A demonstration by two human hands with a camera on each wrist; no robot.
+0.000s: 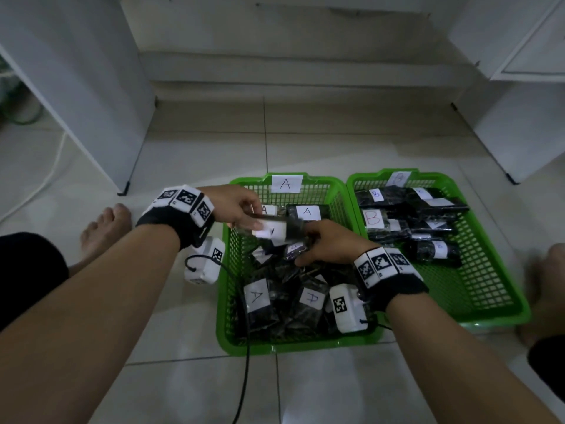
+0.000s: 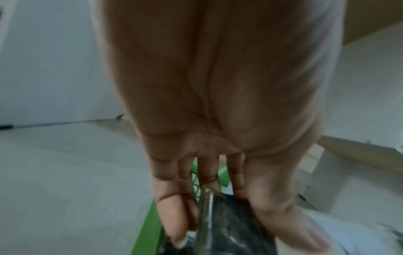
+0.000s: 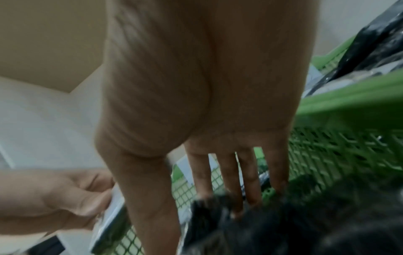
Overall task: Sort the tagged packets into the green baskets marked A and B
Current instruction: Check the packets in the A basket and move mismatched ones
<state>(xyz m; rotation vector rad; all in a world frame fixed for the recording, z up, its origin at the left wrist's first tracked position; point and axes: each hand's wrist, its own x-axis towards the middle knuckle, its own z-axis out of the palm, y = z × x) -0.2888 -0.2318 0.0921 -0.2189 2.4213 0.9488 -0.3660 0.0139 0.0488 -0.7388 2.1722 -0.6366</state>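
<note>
1. The left hand (image 1: 237, 206) pinches one end of a dark packet (image 1: 276, 229) with a white tag, thumb and fingers closed on it, holding it above basket A (image 1: 227, 301).
2. The right hand (image 1: 328, 244) is at the packet's other end, fingers curled down; I cannot tell whether it grips that packet or the heap under it.
3. Basket A, on the left, holds a pile of A-tagged packets (image 1: 256, 298).
4. Basket B (image 1: 489, 289), touching it on the right, has B-tagged packets (image 1: 379, 220) at its far end.
</note>
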